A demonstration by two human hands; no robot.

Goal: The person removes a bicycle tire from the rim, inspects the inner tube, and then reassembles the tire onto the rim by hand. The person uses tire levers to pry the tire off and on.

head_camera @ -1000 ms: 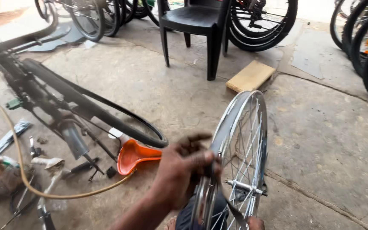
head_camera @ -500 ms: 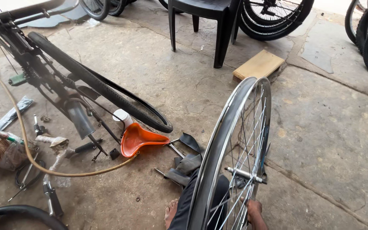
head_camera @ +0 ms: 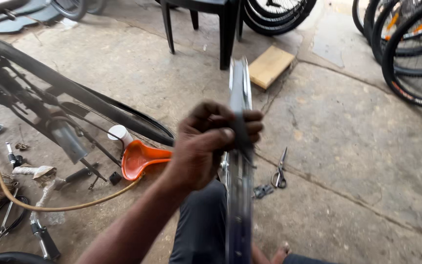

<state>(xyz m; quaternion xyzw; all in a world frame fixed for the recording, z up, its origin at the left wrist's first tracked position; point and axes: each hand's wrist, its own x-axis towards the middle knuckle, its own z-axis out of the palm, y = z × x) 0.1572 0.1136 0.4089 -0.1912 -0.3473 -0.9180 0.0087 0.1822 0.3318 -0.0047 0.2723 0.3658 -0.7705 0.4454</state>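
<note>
Turned edge-on since a moment ago, the wheel rim [head_camera: 239, 161] now stands upright at frame centre with the left hand [head_camera: 211, 142] clamped back on it, right hand unseen.

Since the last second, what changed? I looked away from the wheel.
The left hand returned to the wheel rim, fingers curled over its edge. The rim turned edge-on to the camera. The orange saddle and scissors lie where they were.
</note>
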